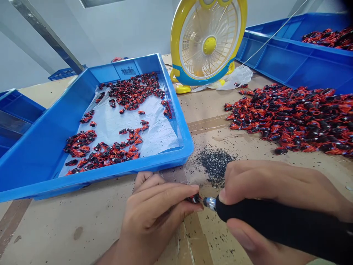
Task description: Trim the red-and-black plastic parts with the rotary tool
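Observation:
My left hand [160, 211] pinches a small black and red plastic part [193, 199] between thumb and forefinger, low over the table. Most of that part is hidden by the fingertips. In my right hand [264, 191] is a thick black handheld rotary tool [264, 221], its silver collar [210, 203] pointing left. The tool's thin tip meets the part's right end or lies very close to it; I cannot tell which. Black shavings [216, 162] lie scattered on the table just beyond the two hands.
A blue tray [162, 162] lined with white sheet holds many similar parts, just beyond my left hand. A large heap of black and red parts [298, 117] lies at right, before another blue bin [292, 62]. A yellow fan [176, 36] stands at the back beside a plastic bag [237, 77].

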Demonstrator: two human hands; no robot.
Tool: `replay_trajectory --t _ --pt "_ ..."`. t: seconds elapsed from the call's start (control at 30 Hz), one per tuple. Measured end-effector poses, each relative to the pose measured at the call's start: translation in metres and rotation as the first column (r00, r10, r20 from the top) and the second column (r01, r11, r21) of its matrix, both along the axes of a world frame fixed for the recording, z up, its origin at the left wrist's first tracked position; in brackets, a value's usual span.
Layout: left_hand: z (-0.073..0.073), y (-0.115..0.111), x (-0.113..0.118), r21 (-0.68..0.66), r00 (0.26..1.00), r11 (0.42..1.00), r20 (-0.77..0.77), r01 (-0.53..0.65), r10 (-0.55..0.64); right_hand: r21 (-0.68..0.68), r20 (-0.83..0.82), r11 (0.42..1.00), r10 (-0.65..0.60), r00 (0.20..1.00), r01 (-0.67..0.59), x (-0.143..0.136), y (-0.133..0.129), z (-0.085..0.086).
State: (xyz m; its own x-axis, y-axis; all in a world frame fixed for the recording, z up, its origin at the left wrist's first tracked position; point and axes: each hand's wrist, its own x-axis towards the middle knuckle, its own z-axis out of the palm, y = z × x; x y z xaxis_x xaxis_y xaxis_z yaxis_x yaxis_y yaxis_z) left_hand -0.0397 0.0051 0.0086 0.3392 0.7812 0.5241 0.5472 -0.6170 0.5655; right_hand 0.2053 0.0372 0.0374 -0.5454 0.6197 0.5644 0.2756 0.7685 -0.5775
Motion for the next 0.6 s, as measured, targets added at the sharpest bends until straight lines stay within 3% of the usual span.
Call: replay_trajectory --t 0.33,0.6 --pt "-0.003 -0.001 0.001 -0.057 1.0 0.998 0.011 -0.006 0.006 0.006 -0.084 1.0 -0.009 0.996 0.009 -0.002 -0.011 -0.013" --pt "-0.001 0.0 0.001 -0.037 1.0 0.999 -0.007 -0.029 0.028 0.13 0.003 0.991 -0.04 0.999 0.04 -0.005 -0.014 0.0"
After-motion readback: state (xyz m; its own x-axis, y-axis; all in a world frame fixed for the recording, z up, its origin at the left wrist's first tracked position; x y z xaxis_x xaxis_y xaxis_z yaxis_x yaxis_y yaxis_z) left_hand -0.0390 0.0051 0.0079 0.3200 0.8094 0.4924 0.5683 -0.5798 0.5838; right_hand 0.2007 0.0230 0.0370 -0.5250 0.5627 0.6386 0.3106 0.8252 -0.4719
